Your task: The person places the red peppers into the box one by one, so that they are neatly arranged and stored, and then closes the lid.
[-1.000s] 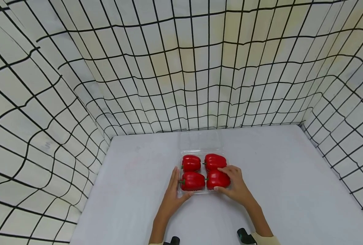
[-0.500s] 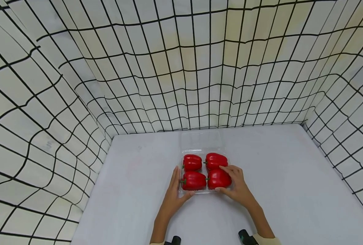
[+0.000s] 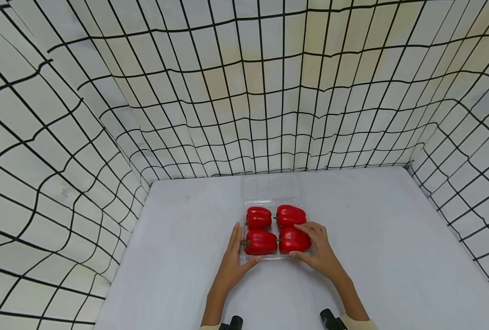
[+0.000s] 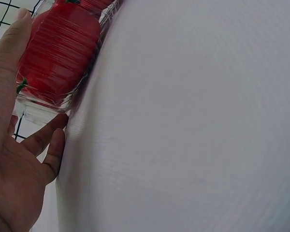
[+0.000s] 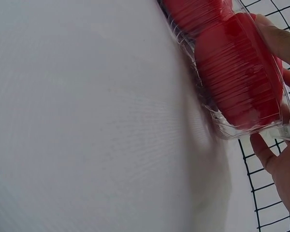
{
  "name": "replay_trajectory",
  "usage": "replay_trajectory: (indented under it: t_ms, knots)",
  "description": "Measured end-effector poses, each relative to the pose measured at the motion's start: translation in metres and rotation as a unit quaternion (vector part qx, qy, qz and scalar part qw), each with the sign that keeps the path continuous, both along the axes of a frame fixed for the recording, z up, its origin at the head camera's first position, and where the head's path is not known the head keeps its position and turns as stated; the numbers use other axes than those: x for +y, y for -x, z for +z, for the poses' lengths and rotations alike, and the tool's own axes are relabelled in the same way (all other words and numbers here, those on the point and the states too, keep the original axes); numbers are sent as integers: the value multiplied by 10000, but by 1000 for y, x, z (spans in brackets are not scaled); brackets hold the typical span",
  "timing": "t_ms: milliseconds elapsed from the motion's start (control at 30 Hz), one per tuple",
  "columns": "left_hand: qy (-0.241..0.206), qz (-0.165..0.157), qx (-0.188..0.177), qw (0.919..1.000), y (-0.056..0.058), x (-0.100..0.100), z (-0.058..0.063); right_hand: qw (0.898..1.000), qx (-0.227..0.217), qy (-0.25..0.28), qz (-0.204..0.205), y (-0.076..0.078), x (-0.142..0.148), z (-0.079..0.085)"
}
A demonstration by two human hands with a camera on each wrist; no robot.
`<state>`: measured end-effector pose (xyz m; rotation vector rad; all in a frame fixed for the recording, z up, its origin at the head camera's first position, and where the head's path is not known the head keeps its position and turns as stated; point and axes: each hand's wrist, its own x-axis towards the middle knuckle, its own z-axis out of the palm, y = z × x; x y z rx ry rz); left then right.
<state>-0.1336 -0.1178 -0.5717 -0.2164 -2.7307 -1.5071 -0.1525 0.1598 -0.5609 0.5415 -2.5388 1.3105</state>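
Red bell peppers (image 3: 261, 242), several of them with green stems, lie in two rows in a clear plastic clamshell container (image 3: 269, 256). Its transparent lid (image 3: 271, 189) lies folded back on the far side. My left hand (image 3: 230, 265) rests along the container's left side, fingers straight, thumb at the front left corner. My right hand (image 3: 319, 247) holds the front right bell pepper (image 3: 295, 240), fingers over its far right side and thumb at its near edge. In the right wrist view, the thumb (image 5: 275, 41) touches the rim, and some fingers are partly hidden behind the plastic.
The container stands on a white table (image 3: 178, 256), near the middle. Black netting (image 3: 211, 114) over white walls rises behind and along both sides. Dark wrist devices (image 3: 331, 318) sit on both forearms near the bottom edge.
Both hands and the peppers stay in place. Only the head view has shifted very slightly.
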Motion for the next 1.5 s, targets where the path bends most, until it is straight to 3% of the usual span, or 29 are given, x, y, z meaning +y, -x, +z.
replay_trajectory:
  t_ms: [333, 667, 933, 1233, 1400, 1500]
  knots:
    - [-84, 3, 79, 9999, 0, 0, 0, 9999, 108, -15, 9, 3, 1, 7]
    - [-84, 2, 112, 9999, 0, -1, 0, 9950, -325, 804, -487, 20, 12, 19]
    - [-107, 10, 117, 9999, -2, -1, -1, 9964, -384, 449, -612, 39, 25, 24]
    - [-42, 37, 125, 9999, -2, -2, -1, 9903, -1077, 193, -854, 79, 36, 36]
    - [-68, -27, 146, 9999, 0, -2, 0, 9793, -1753, 26, -1009, 105, 43, 46]
    - [-36, -5, 131, 9999, 0, -2, 0, 9726, -2153, 57, -880, 121, 46, 49]
